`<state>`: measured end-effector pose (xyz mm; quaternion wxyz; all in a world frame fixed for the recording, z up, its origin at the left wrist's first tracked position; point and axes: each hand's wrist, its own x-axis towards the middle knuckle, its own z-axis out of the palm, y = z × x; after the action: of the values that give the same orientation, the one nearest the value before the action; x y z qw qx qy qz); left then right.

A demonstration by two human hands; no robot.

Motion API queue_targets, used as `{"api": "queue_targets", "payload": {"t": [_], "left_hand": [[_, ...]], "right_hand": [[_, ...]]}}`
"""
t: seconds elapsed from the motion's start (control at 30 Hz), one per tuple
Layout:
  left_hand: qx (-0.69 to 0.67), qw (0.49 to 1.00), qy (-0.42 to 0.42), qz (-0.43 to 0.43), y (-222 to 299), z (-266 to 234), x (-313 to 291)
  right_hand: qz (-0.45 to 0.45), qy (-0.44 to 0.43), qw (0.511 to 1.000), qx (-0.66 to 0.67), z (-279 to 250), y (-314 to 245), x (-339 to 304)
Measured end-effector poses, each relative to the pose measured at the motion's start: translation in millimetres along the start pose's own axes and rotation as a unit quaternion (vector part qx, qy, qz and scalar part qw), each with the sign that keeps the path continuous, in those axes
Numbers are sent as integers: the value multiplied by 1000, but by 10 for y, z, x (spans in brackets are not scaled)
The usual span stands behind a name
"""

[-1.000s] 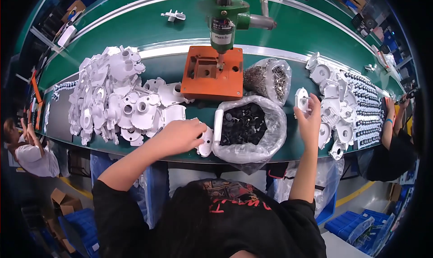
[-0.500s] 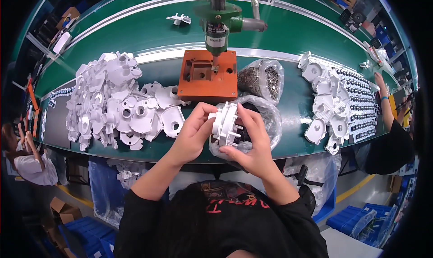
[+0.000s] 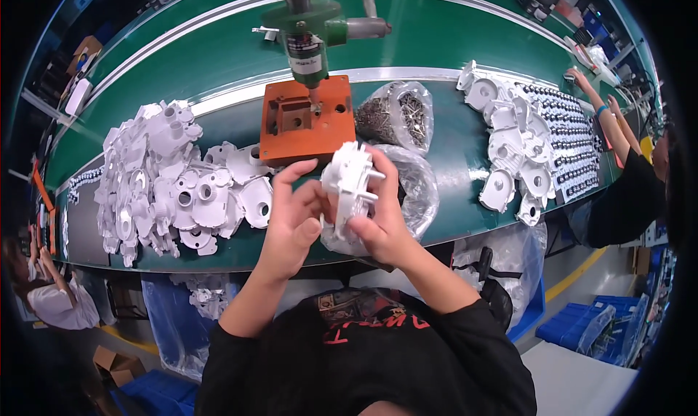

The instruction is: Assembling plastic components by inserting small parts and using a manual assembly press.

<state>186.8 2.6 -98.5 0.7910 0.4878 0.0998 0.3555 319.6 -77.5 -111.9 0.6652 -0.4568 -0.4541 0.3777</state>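
My right hand (image 3: 387, 230) grips a white plastic housing (image 3: 350, 183) with several pegs sticking out of its right side. The thumb presses on its near face and the fingers curl over its far right edge. Just left of the part is my left hand (image 3: 287, 223), its thumb and fingers spread and curved; whether a fingertip brushes the housing is hard to see. Both hands are in front of an orange fixture block (image 3: 307, 136) with a recess. Above the block hangs a green powered driver (image 3: 305, 52), its tip over the block.
White plastic parts (image 3: 156, 183) are heaped at the left. Clear bags of screws (image 3: 396, 118) and dark pieces stand right of the block. More white covers (image 3: 502, 136) lie beside rows of small dark-and-white parts (image 3: 571, 140) at the right. A co-worker's arm (image 3: 611, 121) reaches in there.
My left hand has loosened and drawn back from the housing, fingers spreading. The right hand keeps the housing, now turned and tilted somewhat. The whole view has shifted.
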Motion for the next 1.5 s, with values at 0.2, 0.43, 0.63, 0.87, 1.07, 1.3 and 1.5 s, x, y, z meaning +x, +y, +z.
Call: {"api": "queue_targets", "payload": {"t": [0.2, 0.43, 0.63, 0.87, 1.07, 1.3, 1.5], "left_hand": [[144, 985, 87, 47, -104, 91, 73], [551, 829, 45, 85, 241, -358, 467], [777, 568, -74, 262, 109, -676, 942], [777, 596, -44, 200, -94, -839, 1155], [754, 618, -79, 207, -57, -866, 1168], [770, 573, -99, 263, -70, -1043, 1209], [747, 609, -126, 236, -62, -1126, 1198]], "right_hand": [[-66, -32, 988, -136, -158, 121, 81], [68, 26, 937, -343, -753, -75, -29], [63, -62, 923, -376, -673, 103, -148], [-29, -67, 870, -487, -465, 256, 6], [-3, -97, 829, -551, -450, 348, 102], [25, -91, 893, -441, -502, 272, 93], [61, -26, 955, -290, -638, 150, 246]]}}
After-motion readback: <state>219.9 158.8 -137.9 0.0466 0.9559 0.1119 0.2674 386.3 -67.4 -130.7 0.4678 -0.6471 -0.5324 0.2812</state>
